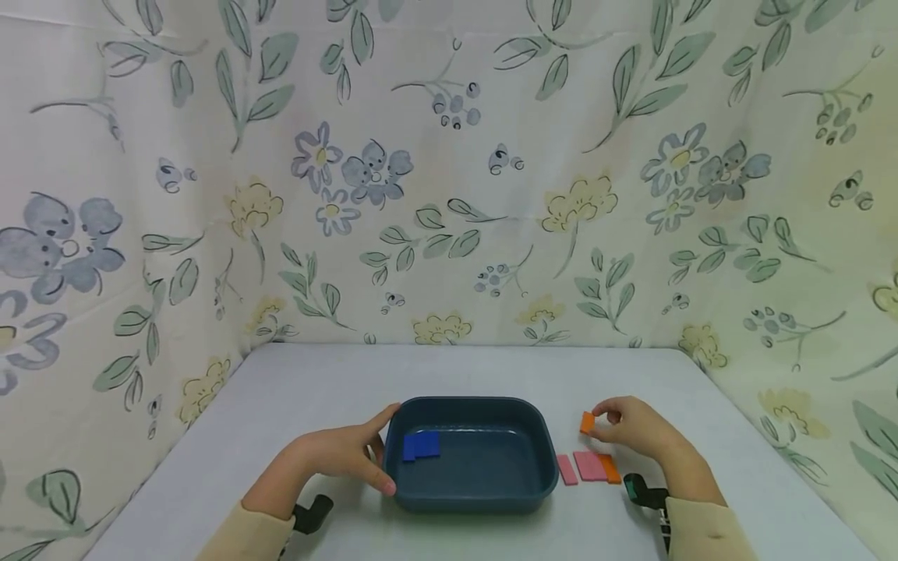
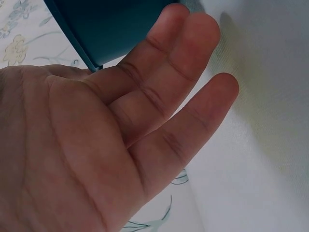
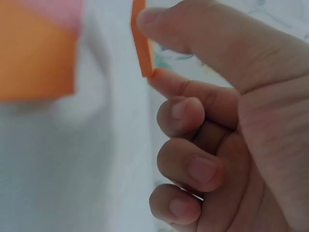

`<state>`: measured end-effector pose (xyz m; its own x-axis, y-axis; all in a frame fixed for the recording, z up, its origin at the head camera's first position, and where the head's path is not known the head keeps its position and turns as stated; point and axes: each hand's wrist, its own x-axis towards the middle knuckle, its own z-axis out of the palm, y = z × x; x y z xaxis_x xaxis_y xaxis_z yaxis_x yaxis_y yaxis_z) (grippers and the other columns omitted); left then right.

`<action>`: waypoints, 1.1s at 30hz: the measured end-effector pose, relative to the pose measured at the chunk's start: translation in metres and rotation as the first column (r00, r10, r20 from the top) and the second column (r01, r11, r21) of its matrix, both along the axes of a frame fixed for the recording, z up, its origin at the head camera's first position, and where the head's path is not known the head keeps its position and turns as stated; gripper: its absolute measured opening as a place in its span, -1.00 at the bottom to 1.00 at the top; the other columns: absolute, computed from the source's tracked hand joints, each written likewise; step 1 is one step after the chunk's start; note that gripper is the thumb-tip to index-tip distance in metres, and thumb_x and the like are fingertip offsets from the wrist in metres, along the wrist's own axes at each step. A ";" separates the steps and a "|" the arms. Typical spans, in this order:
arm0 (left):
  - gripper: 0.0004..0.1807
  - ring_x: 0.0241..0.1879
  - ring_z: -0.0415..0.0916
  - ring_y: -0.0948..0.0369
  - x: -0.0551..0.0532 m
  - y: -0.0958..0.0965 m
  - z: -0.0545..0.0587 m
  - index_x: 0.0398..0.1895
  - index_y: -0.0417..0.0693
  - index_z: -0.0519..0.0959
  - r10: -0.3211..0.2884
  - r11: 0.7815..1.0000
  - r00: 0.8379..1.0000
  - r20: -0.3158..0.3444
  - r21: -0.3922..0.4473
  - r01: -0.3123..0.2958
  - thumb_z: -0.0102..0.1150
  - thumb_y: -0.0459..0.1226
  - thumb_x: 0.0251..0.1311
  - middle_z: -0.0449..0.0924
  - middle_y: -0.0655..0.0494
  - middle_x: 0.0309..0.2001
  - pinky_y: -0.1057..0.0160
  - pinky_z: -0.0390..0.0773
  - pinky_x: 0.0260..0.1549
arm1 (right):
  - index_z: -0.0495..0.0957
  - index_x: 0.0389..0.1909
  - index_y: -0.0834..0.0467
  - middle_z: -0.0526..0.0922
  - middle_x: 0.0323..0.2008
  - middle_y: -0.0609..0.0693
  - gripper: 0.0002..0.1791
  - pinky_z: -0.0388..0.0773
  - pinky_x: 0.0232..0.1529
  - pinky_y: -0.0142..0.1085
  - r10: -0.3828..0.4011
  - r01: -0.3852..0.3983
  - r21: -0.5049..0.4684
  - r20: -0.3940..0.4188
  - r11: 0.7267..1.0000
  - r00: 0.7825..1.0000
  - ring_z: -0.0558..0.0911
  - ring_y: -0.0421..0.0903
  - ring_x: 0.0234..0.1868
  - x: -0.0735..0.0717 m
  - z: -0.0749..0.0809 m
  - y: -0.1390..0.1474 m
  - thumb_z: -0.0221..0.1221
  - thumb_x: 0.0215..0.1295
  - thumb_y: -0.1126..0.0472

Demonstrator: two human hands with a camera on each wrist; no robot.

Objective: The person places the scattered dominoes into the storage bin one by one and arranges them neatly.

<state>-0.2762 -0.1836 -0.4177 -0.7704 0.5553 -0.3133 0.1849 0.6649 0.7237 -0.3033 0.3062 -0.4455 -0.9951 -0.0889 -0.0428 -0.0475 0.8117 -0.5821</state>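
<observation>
A dark blue-green rectangular bin [image 1: 477, 505] stands on the white table. My left hand [image 1: 337, 456] spreads along its left side, fingers touching the rim and wall; in the left wrist view several of its fingers [image 2: 198, 46] look fairly straight. Two flat blue pieces [image 1: 426, 444] lie inside the bin toward its left end. Right of the bin, my right hand [image 1: 634, 425] pinches a small, thin orange tile [image 1: 587, 423] between thumb and index finger, just above the table. In the right wrist view that tile [image 3: 141, 43] is edge-on, with the other fingers curled in.
Two flat pink pieces [image 1: 589, 466] and another orange piece [image 1: 610, 469] lie on the table beside the bin's right wall; the orange one touches the larger pink one. Floral cloth [image 1: 449, 195] hangs behind the table [image 1: 337, 374] and along both sides.
</observation>
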 end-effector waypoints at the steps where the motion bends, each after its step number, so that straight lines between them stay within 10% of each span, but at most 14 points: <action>1: 0.36 -0.14 0.48 0.10 0.000 0.000 0.000 0.64 0.12 -0.30 0.000 1.000 1.000 -0.002 -0.001 0.000 0.57 -0.04 0.01 0.49 0.06 -0.14 0.00 0.45 -0.18 | 0.65 -0.03 0.21 0.38 -0.39 0.04 -0.55 0.29 -0.40 -0.17 0.011 -0.011 -0.004 -0.011 1.000 1.000 0.38 -0.02 -0.30 0.001 0.003 -0.002 0.45 0.14 0.06; 16: 0.36 -0.14 0.49 0.08 0.001 0.002 0.002 0.64 0.09 -0.28 0.011 1.000 1.000 -0.004 0.001 -0.011 0.58 -0.05 -0.01 0.49 0.04 -0.15 0.00 0.44 -0.18 | 0.68 -0.05 0.14 0.41 -0.44 -0.02 -0.61 0.31 -0.47 -0.26 0.195 -0.203 -0.060 -0.122 0.977 0.973 0.40 -0.06 -0.38 0.022 0.051 -0.046 0.46 0.13 0.08; 33: 0.35 -0.16 0.51 0.10 0.002 0.000 0.000 0.64 0.10 -0.29 0.006 1.000 1.000 0.000 0.014 -0.006 0.57 -0.05 0.00 0.51 0.05 -0.17 -0.03 0.43 -0.15 | 0.68 -0.07 0.15 0.41 -0.50 -0.09 -0.66 0.28 -0.50 -0.33 0.374 -0.384 -0.084 -0.114 0.919 0.920 0.40 -0.13 -0.49 0.026 0.048 -0.109 0.44 0.17 0.12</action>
<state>-0.2745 -0.1837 -0.4179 -0.7739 0.5549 -0.3051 0.1810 0.6556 0.7331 -0.2769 0.1976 -0.3974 -0.8849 -0.4593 0.0781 -0.3980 0.6581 -0.6391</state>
